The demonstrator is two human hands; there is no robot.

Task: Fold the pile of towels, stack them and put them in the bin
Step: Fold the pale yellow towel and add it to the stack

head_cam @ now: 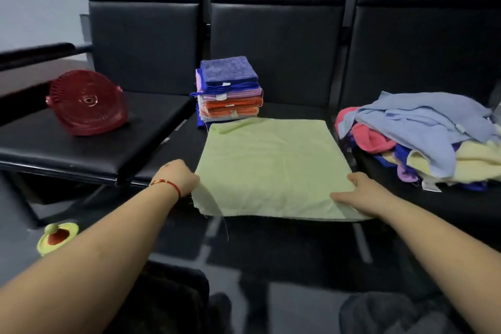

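Note:
A light green towel (271,165) lies spread flat on the middle black seat, its near edge hanging over the seat front. My left hand (177,177) grips its near left corner. My right hand (355,192) rests on its near right corner, fingers pinching the edge. Behind the towel stands a neat stack of folded towels (230,89), blue and purple on top, orange below. On the right seat sits a loose pile of unfolded towels (423,138) in light blue, pink, yellow and purple. A red plastic basket (86,103) lies tipped on its side on the left seat.
Black padded seat backs (273,43) rise behind everything. A dark armrest (35,54) runs at the far left. A small yellow-green and red object (57,237) lies on the floor at lower left. Dark floor lies below the seats.

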